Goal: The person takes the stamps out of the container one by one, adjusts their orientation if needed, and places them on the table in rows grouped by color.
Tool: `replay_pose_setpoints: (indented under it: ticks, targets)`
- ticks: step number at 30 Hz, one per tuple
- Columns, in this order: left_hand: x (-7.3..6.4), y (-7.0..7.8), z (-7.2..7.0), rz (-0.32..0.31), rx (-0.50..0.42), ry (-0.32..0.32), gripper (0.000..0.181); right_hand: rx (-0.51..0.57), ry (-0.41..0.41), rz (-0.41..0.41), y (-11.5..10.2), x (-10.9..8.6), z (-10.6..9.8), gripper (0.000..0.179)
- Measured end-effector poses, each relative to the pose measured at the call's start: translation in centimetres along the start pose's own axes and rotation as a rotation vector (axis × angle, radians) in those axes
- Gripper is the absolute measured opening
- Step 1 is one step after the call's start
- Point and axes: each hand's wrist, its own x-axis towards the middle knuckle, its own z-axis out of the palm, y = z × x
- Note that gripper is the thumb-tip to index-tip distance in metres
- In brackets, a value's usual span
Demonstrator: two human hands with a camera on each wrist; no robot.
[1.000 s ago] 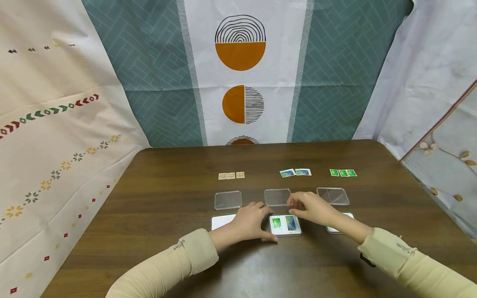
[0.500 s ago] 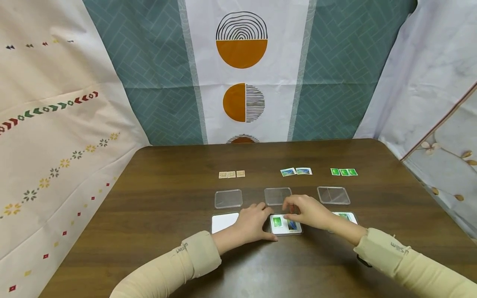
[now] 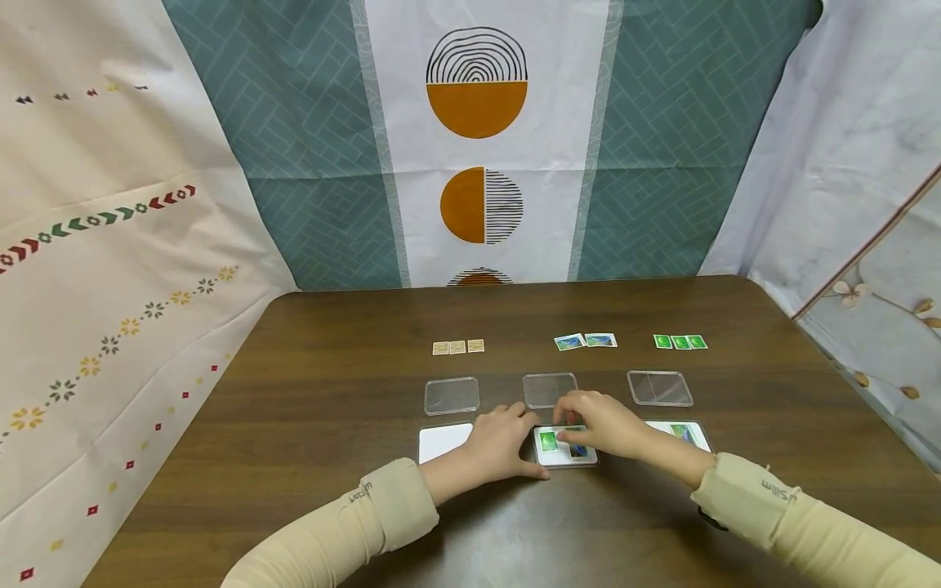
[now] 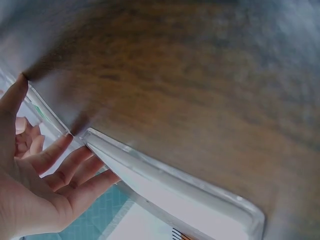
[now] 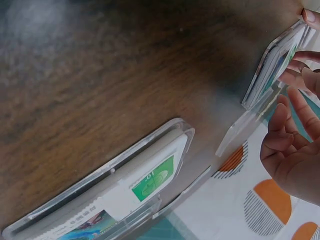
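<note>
Wooden surface: we see a brown table [image 3: 316,392] with rounded far corners and a soft shine at the near edge.
Draped room: teal cloth [image 3: 316,147] hangs behind, cream patterned cloth [image 3: 110,245] to our left, pale cloth [image 3: 867,98] to our right.
Far rows: beige stamps [image 3: 458,347], blue stamps [image 3: 569,342] and green stamps [image 3: 680,342] lie beyond three transparent covers [image 3: 452,396].
Near row: the middle case [image 3: 564,460] lies flat between the left case [image 3: 443,441] and the right case [image 3: 665,426], bearing a green stamp and a blue stamp.
Past second: our right hand [image 3: 606,425] has shifted leftward over the middle case, partly hiding its blue stamp; more of the right case shows. Our left hand [image 3: 501,443] has hardly moved.
Left pose: thumb and forefinger hold the middle case's left end across its near and far edges.
Right pose: fingers bend downward above the stamps; we cannot tell whether they pinch anything.
Both hands: apart.
</note>
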Motion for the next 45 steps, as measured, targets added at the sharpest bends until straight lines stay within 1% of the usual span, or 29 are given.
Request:
replay_pose_setpoints:
  ticks: [8, 14, 18, 30, 34, 41, 45]
  targets:
    - [-0.1, -0.1, -0.1, 0.009, 0.013, -0.013, 0.071, -0.014, -0.005, 0.004, -0.1, 0.3, 0.6, 0.015]
    - [-0.1, 0.0, -0.3, 0.011, 0.013, -0.017, 0.069, -0.04, -0.001, 0.02, -0.1, 0.4, 1.0, 0.015]
    - [0.0, 0.1, -0.2, 0.01, 0.014, -0.022, 0.069, -0.036, -0.004, 0.028, -0.1, 0.4, 1.2, 0.016]
    - [0.0, 0.2, 0.0, 0.007, 0.021, -0.005, 0.068, -0.027, -0.012, 0.04, -0.3, 0.8, 1.3, 0.02]
    - [0.0, 0.2, 0.0, 0.009, 0.024, 0.001, 0.068, -0.009, -0.026, 0.039, -0.3, 1.2, 1.1, 0.02]
    - [0.0, 0.2, -0.1, 0.004, 0.026, 0.013, 0.07, 0.041, -0.062, 0.067, -0.2, 2.0, 0.8, 0.021]
    - [0.0, 0.2, 0.0, 0.003, 0.031, 0.013, 0.071, 0.074, -0.093, 0.064, 0.0, 2.3, 0.7, 0.02]
